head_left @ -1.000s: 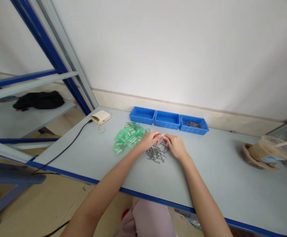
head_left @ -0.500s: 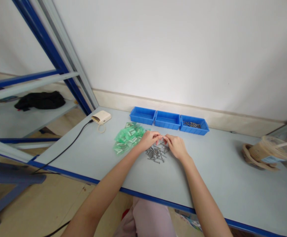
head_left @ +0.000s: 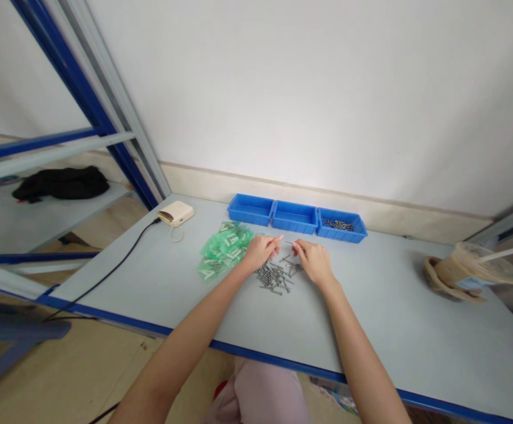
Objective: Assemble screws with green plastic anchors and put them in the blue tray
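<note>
A loose pile of grey metal screws point(head_left: 272, 275) lies on the table between and below my hands. Above its right side, my right hand point(head_left: 313, 259) pinches a thin screw point(head_left: 288, 242) that points left. My left hand point(head_left: 260, 250) is closed at the fingertips, a short gap from that screw; anything within its pinch is too small to make out. Beside my left hand lies a heap of green translucent plastic bags point(head_left: 225, 248) with small pale pieces inside.
Three blue trays stand in a row near the wall; the right tray point(head_left: 344, 237) holds screws, the left tray point(head_left: 250, 219) and middle tray point(head_left: 294, 227) show bare bottoms. A cream device point(head_left: 176, 212) with a black cable sits left. A drink cup point(head_left: 472, 268) stands right in a cardboard holder.
My hands were together at the fingertips and have moved slightly apart, so the screw in my right hand now shows. The whole view has shifted a little.
</note>
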The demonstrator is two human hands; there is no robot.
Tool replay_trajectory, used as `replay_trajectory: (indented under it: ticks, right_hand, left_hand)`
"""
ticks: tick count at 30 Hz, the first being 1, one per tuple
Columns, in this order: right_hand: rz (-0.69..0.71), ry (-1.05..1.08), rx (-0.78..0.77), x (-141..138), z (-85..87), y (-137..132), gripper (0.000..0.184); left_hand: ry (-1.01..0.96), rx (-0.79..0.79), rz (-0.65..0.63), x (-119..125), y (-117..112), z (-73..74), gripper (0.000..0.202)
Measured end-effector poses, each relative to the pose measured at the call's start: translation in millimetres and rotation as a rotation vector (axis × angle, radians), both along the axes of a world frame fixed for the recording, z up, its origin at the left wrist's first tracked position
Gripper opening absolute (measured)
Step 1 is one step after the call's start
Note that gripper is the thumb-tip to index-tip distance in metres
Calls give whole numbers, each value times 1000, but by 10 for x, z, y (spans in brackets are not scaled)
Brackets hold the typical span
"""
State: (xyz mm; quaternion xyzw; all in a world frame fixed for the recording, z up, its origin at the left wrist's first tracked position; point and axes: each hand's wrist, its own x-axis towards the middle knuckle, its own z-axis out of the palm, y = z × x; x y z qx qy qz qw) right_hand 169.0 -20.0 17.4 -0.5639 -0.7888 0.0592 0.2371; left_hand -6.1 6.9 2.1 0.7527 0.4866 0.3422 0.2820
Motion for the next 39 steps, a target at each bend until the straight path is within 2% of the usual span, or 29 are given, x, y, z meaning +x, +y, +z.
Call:
replay_trajectory:
  ticks: [2, 6, 8, 10, 13, 15, 17, 20, 23, 27, 32, 39]
  right_hand:
    - [-109, 46, 67, 162, 33, 84, 43]
    - [-347, 138, 228, 676, 53, 394, 43]
    - [-374, 99, 207, 882, 28, 526, 40]
    - [-375, 28, 175, 950, 1, 563, 37]
    - [-342, -30, 279, 771, 2, 410, 34]
    - [-221, -49, 339, 546, 31, 230, 27]
    - [13, -86, 223, 333, 55, 68, 21]
    - [161, -139, 10, 158, 33, -52, 15]
    - [151, -170, -109, 149, -31, -53, 12]
    - [95, -174, -149, 190, -53, -26, 7]
    - [155, -152, -113, 135, -49, -50, 8]
    - [203, -174, -67, 44, -94, -81, 4]
  left_hand:
    - [-11, 10, 34, -29, 33, -27, 52]
    - [-15, 41, 63, -75, 89, -73, 52]
    - [1, 59, 65, -80, 104, -80, 52]
    - [22, 69, 64, -78, 111, -77, 51]
    - [48, 65, 65, -72, 117, -68, 51]
    - [60, 66, 68, -69, 116, -65, 51]
    - [71, 76, 63, -67, 109, -61, 51]
    - [92, 88, 48, -58, 91, -50, 50]
    - [123, 89, 36, -42, 71, -38, 51]
    - [185, 95, 1, -12, 46, -32, 50]
    - [234, 148, -61, 10, 13, -20, 49]
    - [320, 192, -51, 22, -10, 3, 47]
